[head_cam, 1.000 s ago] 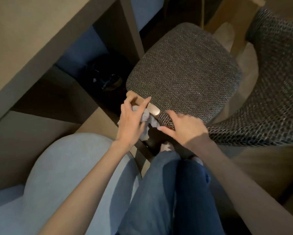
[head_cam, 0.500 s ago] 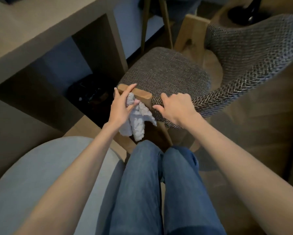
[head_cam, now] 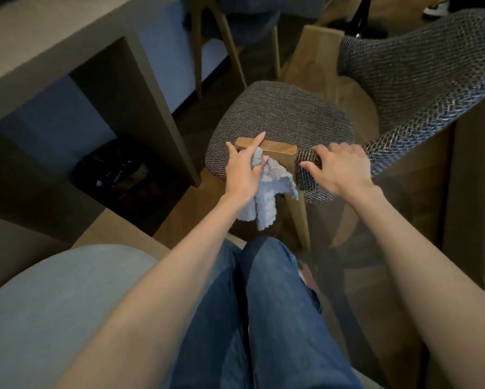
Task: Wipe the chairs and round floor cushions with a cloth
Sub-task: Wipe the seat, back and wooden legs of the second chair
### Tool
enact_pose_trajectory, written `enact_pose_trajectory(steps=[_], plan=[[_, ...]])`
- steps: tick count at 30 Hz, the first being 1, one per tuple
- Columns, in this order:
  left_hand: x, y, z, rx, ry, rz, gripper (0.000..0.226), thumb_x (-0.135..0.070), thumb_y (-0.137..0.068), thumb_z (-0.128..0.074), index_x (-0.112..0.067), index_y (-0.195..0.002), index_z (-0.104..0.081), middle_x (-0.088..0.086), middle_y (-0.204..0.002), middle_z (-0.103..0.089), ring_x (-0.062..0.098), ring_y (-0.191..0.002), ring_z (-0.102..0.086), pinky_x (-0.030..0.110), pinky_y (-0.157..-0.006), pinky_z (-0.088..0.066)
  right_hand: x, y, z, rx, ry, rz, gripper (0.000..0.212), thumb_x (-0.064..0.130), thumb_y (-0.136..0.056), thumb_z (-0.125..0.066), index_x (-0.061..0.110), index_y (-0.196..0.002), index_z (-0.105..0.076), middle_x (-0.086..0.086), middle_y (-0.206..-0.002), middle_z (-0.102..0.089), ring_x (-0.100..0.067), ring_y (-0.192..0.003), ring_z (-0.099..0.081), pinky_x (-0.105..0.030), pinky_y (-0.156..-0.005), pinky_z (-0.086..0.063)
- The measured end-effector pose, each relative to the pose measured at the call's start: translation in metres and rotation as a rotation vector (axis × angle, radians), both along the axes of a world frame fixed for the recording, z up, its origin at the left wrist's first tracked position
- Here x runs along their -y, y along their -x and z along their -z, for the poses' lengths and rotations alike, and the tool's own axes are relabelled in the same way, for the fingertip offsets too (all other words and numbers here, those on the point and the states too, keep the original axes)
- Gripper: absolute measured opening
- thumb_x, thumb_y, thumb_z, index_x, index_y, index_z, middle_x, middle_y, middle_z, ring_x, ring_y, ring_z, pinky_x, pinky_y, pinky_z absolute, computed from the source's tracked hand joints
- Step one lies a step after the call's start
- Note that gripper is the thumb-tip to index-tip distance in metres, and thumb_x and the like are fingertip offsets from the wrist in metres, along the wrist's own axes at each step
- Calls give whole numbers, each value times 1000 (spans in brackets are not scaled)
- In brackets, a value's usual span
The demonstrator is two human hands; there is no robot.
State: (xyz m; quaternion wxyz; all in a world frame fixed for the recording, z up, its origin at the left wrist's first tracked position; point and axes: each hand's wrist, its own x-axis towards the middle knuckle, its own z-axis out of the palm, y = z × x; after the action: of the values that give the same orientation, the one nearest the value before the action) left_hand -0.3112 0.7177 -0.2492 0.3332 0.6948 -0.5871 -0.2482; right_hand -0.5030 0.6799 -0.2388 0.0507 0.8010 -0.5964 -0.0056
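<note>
A chair [head_cam: 280, 119] with a grey woven seat, curved woven back and wooden frame stands in front of me. My left hand [head_cam: 244, 172] holds a pale grey cloth [head_cam: 266, 192] against the top end of the chair's wooden armrest post [head_cam: 277, 150]; the cloth hangs down below the hand. My right hand [head_cam: 339, 169] grips the woven end of the chair's back just right of that post. A pale blue-grey round floor cushion [head_cam: 53, 307] lies at the lower left, beside my knees.
A tan desk [head_cam: 39, 46] with a dark panel leg runs along the left, with a black bin [head_cam: 109, 169] under it. Wooden legs of another chair [head_cam: 230, 51] stand behind. My blue-jeaned legs [head_cam: 263, 304] fill the lower middle. The floor is wood.
The view has pulled back and tilted up, so the chair sits farther away. My left hand has shifted the cloth on the wooden post; my right hand stays on the woven edge.
</note>
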Motion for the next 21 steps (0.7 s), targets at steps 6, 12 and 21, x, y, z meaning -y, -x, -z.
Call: enact_pose_trajectory(steps=[6, 12, 21], plan=[[41, 50, -4, 35, -38, 97, 54, -33, -99, -47, -35, -149, -26, 27, -155, -16, 34, -124, -48, 34, -103, -32, 19, 42, 7, 119, 43, 156, 50, 42, -101, -37, 14, -142, -40, -17, -137, -48, -35, -131, -36, -45, -116, -7], [48, 68, -14, -136, -116, 187, 56, -28, -98, -50, -32, -149, -28, 18, -159, 10, 32, -146, -6, 32, -113, -21, 30, 54, -8, 292, -107, 207, 49, 26, -102, -39, 14, -149, -31, -13, -153, -32, -33, -144, -16, -45, -118, -8], [-32, 56, -16, -577, -71, 168, 34, -37, -98, -49, -18, -124, -39, 3, -116, -53, 15, -110, -55, 31, -92, -47, -73, 38, -11, 1113, -358, 108, 41, 40, -97, -49, 22, -133, -54, 6, -133, -56, -4, -118, -50, -22, -100, -37]])
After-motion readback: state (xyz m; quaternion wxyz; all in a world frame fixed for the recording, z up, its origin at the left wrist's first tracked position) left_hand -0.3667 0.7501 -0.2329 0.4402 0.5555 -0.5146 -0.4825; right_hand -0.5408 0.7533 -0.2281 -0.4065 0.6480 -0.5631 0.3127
